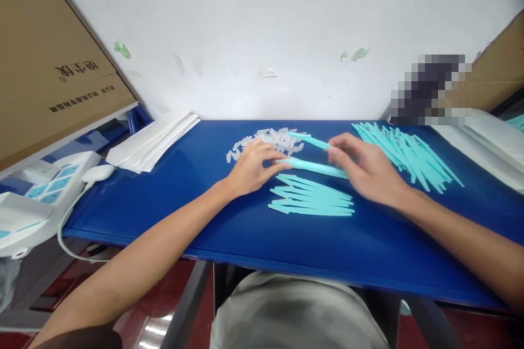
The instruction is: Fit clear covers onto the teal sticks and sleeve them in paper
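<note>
At the far left, we find a printed cardboard carton (65, 38), with a white power strip (61, 184) nearer to us and a white plug (97, 173) at its right side, its cable looping below the edge of the blue table (164, 191). White flat packets (153, 142) lie at the table's far left. To their right, we note the left hand (257, 166), its thumb and fingers pinching the left end of a lower turquoise stick (315, 167), which points right; whether this is one stick or several together, we cannot tell. Just beyond that hand lies a loose pile of translucent pieces (272, 139). Nearer to us, a row of turquoise sticks (313, 196) lies fanned on the table. Above the pile's right part we see an upper turquoise stick (309, 139), tilted, its right end pinched by the right hand (364, 166). That hand is blurred, and we cannot tell whether it also touches the lower stick. Farther right, we observe a heap of turquoise sticks (409, 152), overlapping at slants, then white sheets (487, 147) and a second carton (491, 76) beyond them.
</note>
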The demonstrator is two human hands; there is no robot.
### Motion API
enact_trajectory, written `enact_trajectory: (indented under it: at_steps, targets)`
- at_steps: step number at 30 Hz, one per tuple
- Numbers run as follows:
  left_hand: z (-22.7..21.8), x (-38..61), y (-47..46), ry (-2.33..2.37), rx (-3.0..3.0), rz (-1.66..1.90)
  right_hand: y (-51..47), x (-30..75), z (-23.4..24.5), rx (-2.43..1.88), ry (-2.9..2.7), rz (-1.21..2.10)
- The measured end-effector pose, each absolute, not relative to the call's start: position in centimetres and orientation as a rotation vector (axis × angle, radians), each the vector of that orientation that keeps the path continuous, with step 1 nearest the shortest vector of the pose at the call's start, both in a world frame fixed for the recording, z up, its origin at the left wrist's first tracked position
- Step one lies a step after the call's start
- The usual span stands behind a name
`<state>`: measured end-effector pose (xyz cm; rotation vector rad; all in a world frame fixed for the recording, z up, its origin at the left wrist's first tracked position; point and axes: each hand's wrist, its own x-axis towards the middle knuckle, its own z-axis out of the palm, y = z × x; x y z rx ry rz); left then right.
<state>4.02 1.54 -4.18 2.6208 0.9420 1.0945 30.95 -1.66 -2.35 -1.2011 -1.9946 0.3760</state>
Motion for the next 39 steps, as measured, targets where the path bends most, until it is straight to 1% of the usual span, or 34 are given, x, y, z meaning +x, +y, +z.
enact_trajectory:
  at_steps: [3, 6, 9, 11, 13, 15, 19, 22, 28, 35, 39]
  targets:
    - [-4.7, 4.5, 2.0, 1.018, 2.693, 0.975, -0.9, 31.8, -2.2, -1.268, -1.944, 0.252]
    - [-4.7, 4.6, 2.4, 1.091, 2.726, 0.916, -0.4, 32.2, -2.3, -1.314, -1.912, 0.289]
    - [-4.0, 3.0, 3.0, 1.224, 2.809, 0.863, -0.1, 32.3, -2.6, -1.319, -1.994, 0.294]
    - [-3.3, 1.1, 3.5, 1.281, 2.939, 0.742, -0.1, 32.5, -2.7, -1.283, -2.065, 0.260]
    - [-2.7, -0.8, 3.9, 1.247, 3.033, 0.548, -0.1, 32.7, -2.6, -1.228, -2.093, 0.258]
    - [-2.3, -2.2, 4.1, 1.245, 3.058, 0.434, -0.2, 32.9, -2.4, -1.170, -2.063, 0.308]
    - [-2.1, -2.6, 3.9, 1.237, 3.064, 0.374, -0.7, 32.6, -2.1, -1.109, -2.010, 0.394]
    - [-2.0, -2.0, 3.6, 1.184, 3.065, 0.346, -1.0, 32.0, -2.3, -1.093, -2.121, 0.396]
    - [-2.1, -1.0, 2.9, 1.071, 3.011, 0.450, -1.1, 31.6, -2.8, -1.172, -2.279, 0.310]
    - [-3.0, 0.9, 2.3, 0.949, 2.887, 0.907, -1.3, 31.5, -2.4, -1.294, -2.080, 0.615]
    - [-3.5, 1.4, 2.1, 0.952, 2.785, 1.075, -1.6, 31.4, -2.4, -1.291, -2.057, 0.642]
